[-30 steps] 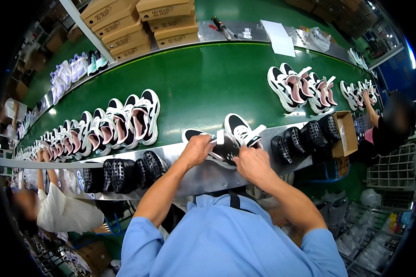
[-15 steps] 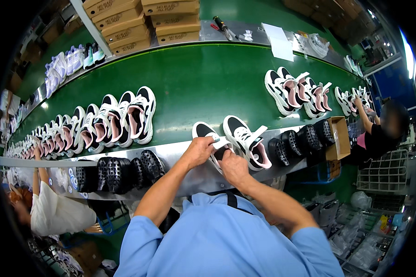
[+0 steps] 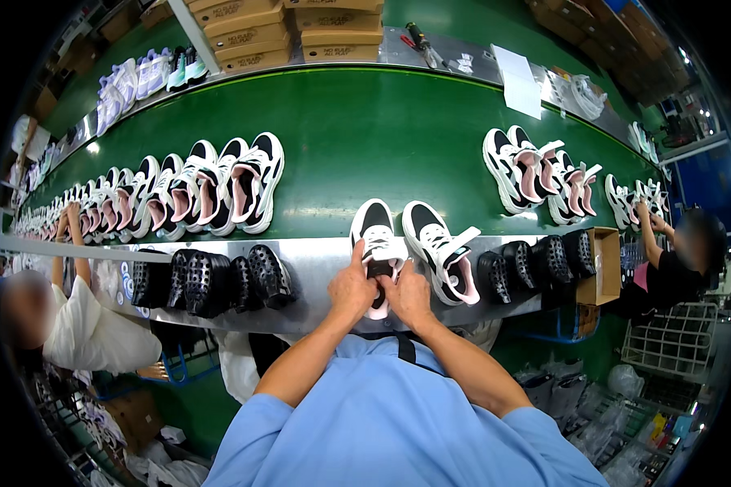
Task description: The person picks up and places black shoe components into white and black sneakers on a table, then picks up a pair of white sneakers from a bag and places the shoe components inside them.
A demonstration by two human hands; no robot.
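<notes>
A black, white and pink sneaker (image 3: 376,235) lies on the metal ledge (image 3: 317,268) at the near edge of the green conveyor belt (image 3: 365,146). My left hand (image 3: 352,288) grips its left side and heel. My right hand (image 3: 408,296) holds the heel end from the right, fingers at the shoe's opening. Its partner sneaker (image 3: 443,247) lies just to the right, tongue strap sticking out, touched by neither hand.
Black insole-like pieces stand in rows on the ledge at left (image 3: 211,280) and right (image 3: 532,264). More sneakers line the belt at left (image 3: 211,187) and right (image 3: 536,170). A cardboard box (image 3: 603,264) sits right. Other people work at left (image 3: 81,325) and right (image 3: 674,260). Cartons (image 3: 260,32) are stacked behind.
The sneaker pair has shifted left and closer along the ledge. Both my hands have come together on the left sneaker's heel end.
</notes>
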